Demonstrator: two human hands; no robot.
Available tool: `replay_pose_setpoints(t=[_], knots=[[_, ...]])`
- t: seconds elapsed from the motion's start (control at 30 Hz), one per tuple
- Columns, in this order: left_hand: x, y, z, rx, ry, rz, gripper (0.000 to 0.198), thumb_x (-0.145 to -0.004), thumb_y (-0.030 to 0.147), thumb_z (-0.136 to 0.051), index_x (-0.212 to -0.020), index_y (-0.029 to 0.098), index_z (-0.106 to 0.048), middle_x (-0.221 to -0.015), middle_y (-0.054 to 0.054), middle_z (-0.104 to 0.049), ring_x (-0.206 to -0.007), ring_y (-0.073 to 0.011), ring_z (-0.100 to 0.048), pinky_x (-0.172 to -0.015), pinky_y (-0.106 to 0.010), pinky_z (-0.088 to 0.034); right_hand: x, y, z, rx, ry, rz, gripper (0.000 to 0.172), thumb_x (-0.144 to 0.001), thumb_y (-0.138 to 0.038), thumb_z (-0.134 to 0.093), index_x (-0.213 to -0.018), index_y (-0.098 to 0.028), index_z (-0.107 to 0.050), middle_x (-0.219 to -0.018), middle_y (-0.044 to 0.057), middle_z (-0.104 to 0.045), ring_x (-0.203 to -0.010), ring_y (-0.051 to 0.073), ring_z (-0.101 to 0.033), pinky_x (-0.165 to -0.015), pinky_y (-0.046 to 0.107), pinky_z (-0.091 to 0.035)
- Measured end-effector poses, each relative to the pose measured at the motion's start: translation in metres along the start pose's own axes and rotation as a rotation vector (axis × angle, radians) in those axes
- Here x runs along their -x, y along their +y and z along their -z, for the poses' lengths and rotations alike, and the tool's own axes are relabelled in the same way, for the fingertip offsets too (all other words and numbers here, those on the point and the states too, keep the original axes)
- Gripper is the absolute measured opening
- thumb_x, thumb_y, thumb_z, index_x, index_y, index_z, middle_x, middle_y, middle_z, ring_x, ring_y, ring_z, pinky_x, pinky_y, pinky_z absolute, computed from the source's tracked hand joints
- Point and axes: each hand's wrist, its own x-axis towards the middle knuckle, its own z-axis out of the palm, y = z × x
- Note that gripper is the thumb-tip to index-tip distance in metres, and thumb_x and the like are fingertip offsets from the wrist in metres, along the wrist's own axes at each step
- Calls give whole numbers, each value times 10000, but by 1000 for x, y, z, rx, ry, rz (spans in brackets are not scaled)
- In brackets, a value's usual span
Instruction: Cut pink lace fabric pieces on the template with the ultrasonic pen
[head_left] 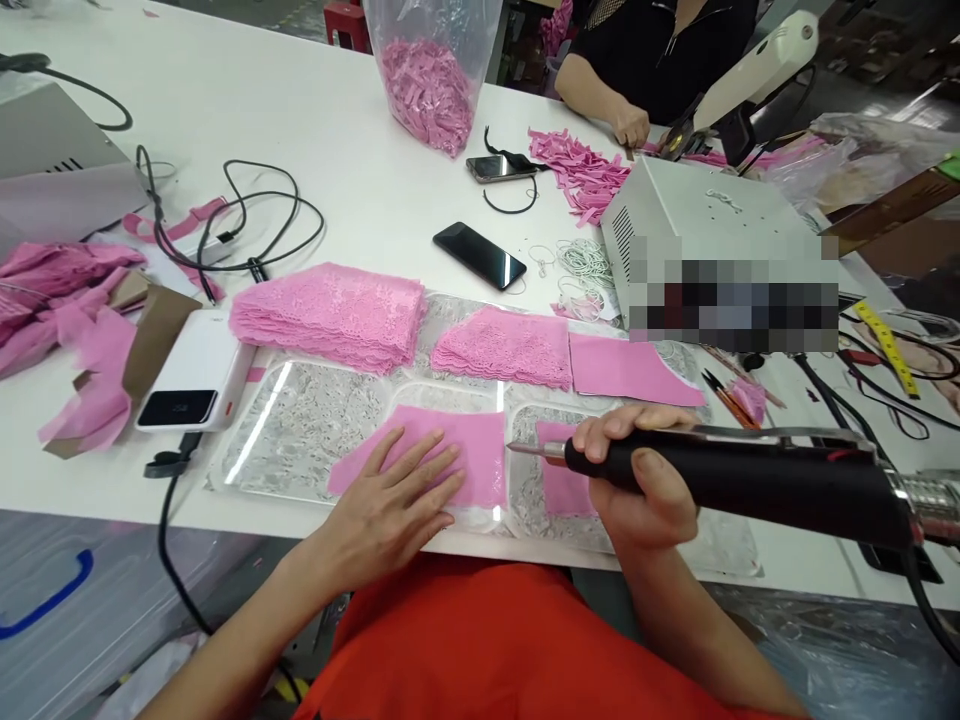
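My left hand [403,500] lies flat with fingers spread on a pink fabric panel [480,450], pressing it against the grey marbled board [300,425]. My right hand [637,480] is wrapped round a black corded hand tool with a pointed metal tip [750,480]. Its tip points left, close to the panel's right edge; I cannot tell whether they touch. Beneath the tool, a second pink fabric panel [566,485] is partly hidden by my right hand. Behind the hands lie a tall stack of pink lace pieces [330,315], a lower lace stack [502,347] and a plain pink piece [630,370].
A white power bank [191,375] with a cable stands at left, near pink scraps [75,320]. Behind are a phone [480,255], a bag of pink strips [431,95] and a grey metal box [697,215]. Across the table, another person's hand [630,125] is near pink strips [581,170].
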Motion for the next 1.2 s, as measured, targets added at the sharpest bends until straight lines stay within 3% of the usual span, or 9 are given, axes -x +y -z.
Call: replay_pose_setpoints(t=[0.2,0.4,0.63,0.87,1.2], knots=[[-5,8,-9,59,-35,-30,299,-974,247,-530,-1264,219,-597,-1415,-66,-557,-1417,-258,-385,-1215,-536,-163,-13,14,-11,25,41,46,135,-757,-214,-643,-883,-235,-602,-766,-44,-600,-570,98,-586,-598,316,-523],[-5,9,-13,44,-62,-52,328,-978,283,-533,-1297,220,-574,-1422,-75,-548,-1411,-264,-395,-1210,-564,-141,-14,12,-7,39,78,33,127,-738,-210,-630,-860,-229,-600,-749,-44,-590,-553,97,-572,-579,313,-515],[-4,9,-11,41,-59,-61,348,-983,301,-530,-1314,197,-556,-1432,-92,-536,-1421,-271,-377,-1210,-568,-138,6,-11,6,-15,-35,-68,134,-742,-234,-660,-868,-214,-618,-739,-31,-604,-519,97,-553,-524,308,-516],[-2,8,-10,19,-84,-69,375,-984,314,-525,-1343,206,-531,-1442,-89,-526,-1438,-265,-347,-1212,-569,-142,20,-18,10,-51,-127,-128,135,-778,-226,-664,-902,-203,-616,-765,-31,-614,-539,92,-577,-535,298,-519],[-3,9,-11,32,-65,-54,380,-978,384,-535,-1314,207,-556,-1430,-69,-541,-1440,-251,-345,-1220,-541,-133,23,-20,10,-35,-139,-134,149,-774,-246,-684,-904,-213,-620,-759,-25,-608,-529,98,-565,-517,311,-515]])
